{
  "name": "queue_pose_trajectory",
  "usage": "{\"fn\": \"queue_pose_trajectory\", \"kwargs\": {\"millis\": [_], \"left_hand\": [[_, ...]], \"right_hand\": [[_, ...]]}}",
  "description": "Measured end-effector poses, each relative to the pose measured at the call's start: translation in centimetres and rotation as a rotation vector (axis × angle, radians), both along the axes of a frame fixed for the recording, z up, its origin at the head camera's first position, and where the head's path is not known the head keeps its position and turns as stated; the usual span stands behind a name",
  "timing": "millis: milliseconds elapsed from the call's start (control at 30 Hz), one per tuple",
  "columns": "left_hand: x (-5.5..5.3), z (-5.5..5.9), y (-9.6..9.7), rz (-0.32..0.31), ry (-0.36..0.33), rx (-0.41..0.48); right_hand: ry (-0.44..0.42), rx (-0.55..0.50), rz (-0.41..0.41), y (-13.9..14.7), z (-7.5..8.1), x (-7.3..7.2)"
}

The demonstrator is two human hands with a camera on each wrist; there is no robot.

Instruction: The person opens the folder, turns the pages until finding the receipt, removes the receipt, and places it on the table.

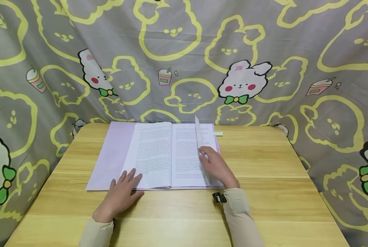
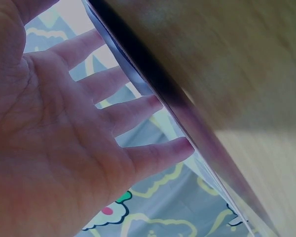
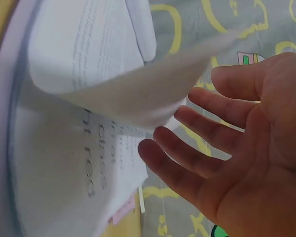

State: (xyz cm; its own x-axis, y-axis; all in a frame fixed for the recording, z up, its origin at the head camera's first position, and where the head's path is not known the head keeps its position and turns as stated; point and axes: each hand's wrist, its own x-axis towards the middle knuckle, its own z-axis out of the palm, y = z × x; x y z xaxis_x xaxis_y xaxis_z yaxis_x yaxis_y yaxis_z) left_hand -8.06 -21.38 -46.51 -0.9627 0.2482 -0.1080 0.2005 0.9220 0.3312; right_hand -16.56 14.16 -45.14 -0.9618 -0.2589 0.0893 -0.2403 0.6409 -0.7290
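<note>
A book of printed pages (image 1: 154,151) lies spread on a lilac cover (image 1: 111,157) in the head view. My left hand (image 1: 119,197) rests with spread fingers on the lower left of the book, the thumb over its front edge. Along the right side, a page (image 3: 138,94) is lifted and curls toward the spine. My right hand (image 1: 216,166) touches the edge of this page with extended fingers, and the thumb stands apart from it in the right wrist view. Under the raised page, a sheet with larger print (image 3: 74,163) shows.
The book lies on a wooden table (image 1: 171,219), near its back edge. A pale green tab (image 1: 218,133) and a pink tab (image 3: 122,211) stick out at the right. Behind and beside the table hangs a grey cloth (image 1: 190,44) with cartoon animals.
</note>
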Motion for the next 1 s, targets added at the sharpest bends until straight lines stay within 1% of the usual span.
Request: {"fn": "queue_pose_trajectory", "kwargs": {"millis": [133,367,533,700,800,1000], "left_hand": [[0.0,0.0,0.0,0.001,-0.007,-0.002],[0.0,0.0,0.0,0.002,-0.011,-0.004],[0.0,0.0,0.0,0.001,-0.004,-0.004],[0.0,0.0,0.0,0.000,-0.004,-0.006],[0.0,0.1,0.0,0.001,-0.007,-0.005],[0.0,0.2,0.1,0.003,-0.008,-0.004]], "right_hand": [[0.014,0.002,0.009,-0.7,-0.4,0.0],[-0.016,0.038,-0.016,-1.8,-1.0,0.0],[-0.022,0.066,-0.036,-2.2,-1.1,0.0],[-0.054,0.077,-0.047,-2.4,-1.2,0.0],[-0.077,0.076,-0.049,-2.5,-1.3,0.0],[-0.090,0.096,-0.034,-3.0,-1.4,0.0]]}}
